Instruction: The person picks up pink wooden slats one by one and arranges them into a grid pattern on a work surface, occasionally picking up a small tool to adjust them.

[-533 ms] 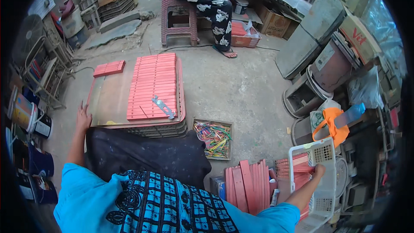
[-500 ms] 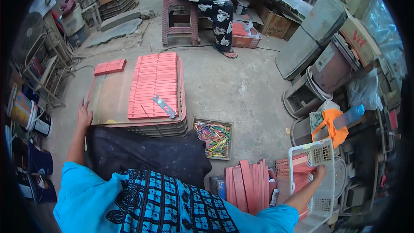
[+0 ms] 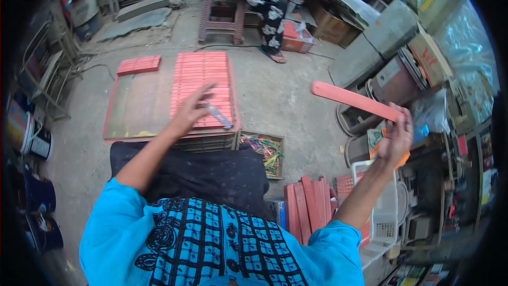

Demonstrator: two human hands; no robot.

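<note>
A long flat pink slat (image 3: 355, 101) with a rounded end is gripped at its near end by my right hand (image 3: 396, 140), raised at the right. It points up and to the left. My left hand (image 3: 190, 112), fingers apart and holding nothing, is over a block of pink strips (image 3: 201, 71) laid side by side on a board (image 3: 140, 103). Whether it touches them I cannot tell. Beside its fingers a flat grey metal piece (image 3: 219, 117) lies on the strips. A smaller group of pink strips (image 3: 138, 65) rests at the board's far left corner.
A shallow box of thin coloured sticks (image 3: 275, 140) stands right of the board. Upright pink slats (image 3: 307, 206) and a white plastic basket (image 3: 390, 212) are near my right side. Ahead, a person sits on a plastic stool (image 3: 209, 36). Buckets (image 3: 39, 140) line the left.
My right hand has come up out of the white basket with a pink slat in it. My left hand has moved right, from the board's left edge to the block of strips.
</note>
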